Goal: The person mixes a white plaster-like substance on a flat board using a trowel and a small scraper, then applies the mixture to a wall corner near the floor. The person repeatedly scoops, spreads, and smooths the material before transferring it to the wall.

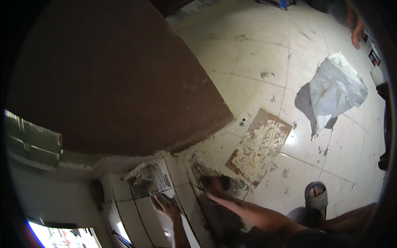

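Observation:
My left hand [166, 207] is closed around a small grey tool [170, 199] whose exact kind I cannot make out. It rests at the lower edge of a wet grey smear [148, 182] on the tiled ledge [145, 215]. Reaching in from the lower right, my right hand [211, 187] is low over dark streaks on the floor beside the ledge. Motion smears its fingers, and a dark shape [221, 182] lies against it, too blurred to name. A brown board [259, 148] coated with pale, uneven paste lies on the floor beyond my right hand.
A large dark brown panel [120, 78] fills the upper left. On the stained tile floor [306, 144] stands a crumpled white sack [337, 84]. My slippered foot [316, 196] is at lower right. Another person's foot [356, 38] shows at upper right, and blue legs [283, 4] at the top.

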The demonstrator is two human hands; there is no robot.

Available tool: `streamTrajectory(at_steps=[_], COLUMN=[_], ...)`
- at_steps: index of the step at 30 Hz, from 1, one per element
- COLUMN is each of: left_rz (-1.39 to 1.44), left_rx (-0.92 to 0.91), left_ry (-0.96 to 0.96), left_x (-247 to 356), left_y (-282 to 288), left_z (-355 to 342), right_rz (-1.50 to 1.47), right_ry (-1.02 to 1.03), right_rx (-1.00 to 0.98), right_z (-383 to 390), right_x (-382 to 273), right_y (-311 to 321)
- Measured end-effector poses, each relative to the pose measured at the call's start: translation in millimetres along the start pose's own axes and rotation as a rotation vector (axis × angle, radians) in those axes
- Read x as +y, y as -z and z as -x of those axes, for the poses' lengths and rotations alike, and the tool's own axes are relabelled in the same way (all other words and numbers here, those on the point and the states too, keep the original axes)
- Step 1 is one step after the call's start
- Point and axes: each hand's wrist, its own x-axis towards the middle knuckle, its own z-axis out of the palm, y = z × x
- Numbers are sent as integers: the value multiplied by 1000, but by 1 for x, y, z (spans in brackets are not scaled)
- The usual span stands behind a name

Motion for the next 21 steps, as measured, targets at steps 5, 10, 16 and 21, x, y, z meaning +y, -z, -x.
streamTrajectory(at_steps=[5,10,16,21], left_rz=[69,44,-1008,-361], left_rx=[188,119,61,130], left_ry=[52,104,-700,99], left_x=[-7,-22,-70,-55], left_y=[-2,10,48,38], left_z=[-2,-4,-6,-3], right_rz=[118,-13,-14,-52], right_ry=[54,54,-1,7], right_rx=[112,323,78,107], right_z=[-39,-48,-35,-29], right_x=[-20,-28,-39,-51], right_y=[-58,-87,-54,-26])
